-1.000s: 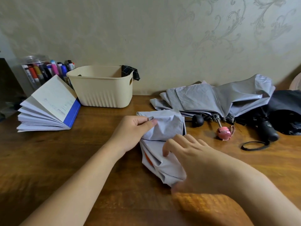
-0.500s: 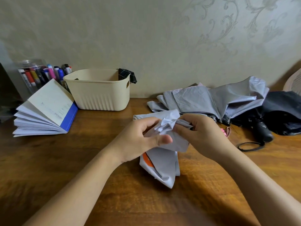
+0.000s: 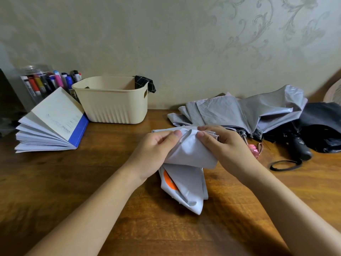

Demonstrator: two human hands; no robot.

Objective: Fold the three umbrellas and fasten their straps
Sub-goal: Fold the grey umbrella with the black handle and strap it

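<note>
A pale grey umbrella (image 3: 186, 183) with an orange patch lies on the wooden table in front of me, its canopy bunched at the far end. My left hand (image 3: 155, 152) and my right hand (image 3: 225, 146) both pinch that bunched fabric, thumbs close together. Behind them a silver-grey umbrella (image 3: 245, 111) lies loosely spread, its pink handle (image 3: 253, 149) peeking out past my right hand. At the far right lies a black umbrella (image 3: 321, 126) with a black handle (image 3: 299, 148) and a wrist loop (image 3: 284, 164).
A cream plastic basket (image 3: 114, 102) with a dark cloth over its rim stands at the back. An open fanned book (image 3: 53, 122) lies at the left, and a jar of markers (image 3: 46, 82) stands behind it. The wall runs along the table's back edge.
My right hand moved from the umbrella's near end up to the far end. Both hands gathered and spread the fabric there, lifting it slightly off the table.
</note>
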